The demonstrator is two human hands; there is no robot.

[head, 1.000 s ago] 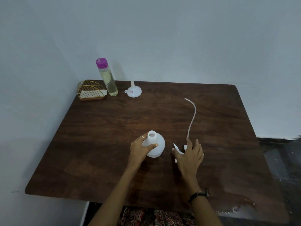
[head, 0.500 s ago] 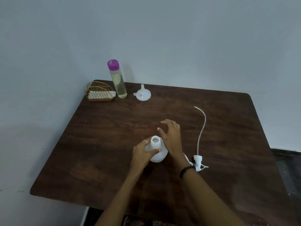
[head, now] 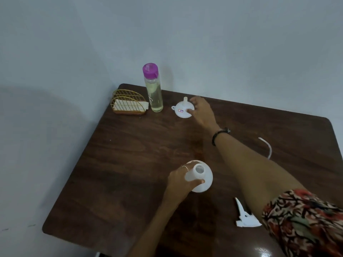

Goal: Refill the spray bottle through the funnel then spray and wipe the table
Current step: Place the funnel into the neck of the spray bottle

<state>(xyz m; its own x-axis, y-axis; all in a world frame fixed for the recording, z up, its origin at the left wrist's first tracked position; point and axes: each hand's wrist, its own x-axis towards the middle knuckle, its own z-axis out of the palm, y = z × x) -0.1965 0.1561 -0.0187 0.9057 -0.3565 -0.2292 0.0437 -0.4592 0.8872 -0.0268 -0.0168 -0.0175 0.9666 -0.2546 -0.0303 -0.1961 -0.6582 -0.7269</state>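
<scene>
Two hands: left hand (head: 181, 179) grips the uncapped, translucent white spray bottle (head: 201, 178); right hand (head: 201, 110) pinches the inverted white funnel (head: 182, 109).

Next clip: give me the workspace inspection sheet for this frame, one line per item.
Surface: dark brown wooden table, shiny wet-looking patch at near right corner.
Job's things: white plastic spray bottle upright, uncapped; white plastic funnel inverted, spout up; clear purple-capped bottle of yellowish liquid; white spray head with tube lying flat.
Clutter: gold wire holder with a pale cloth or napkins.
Hands: left hand holds spray bottle neck; right hand touches funnel, grip unclear.
Cables: nothing seen.
Surroundings: plain pale wall.
</scene>
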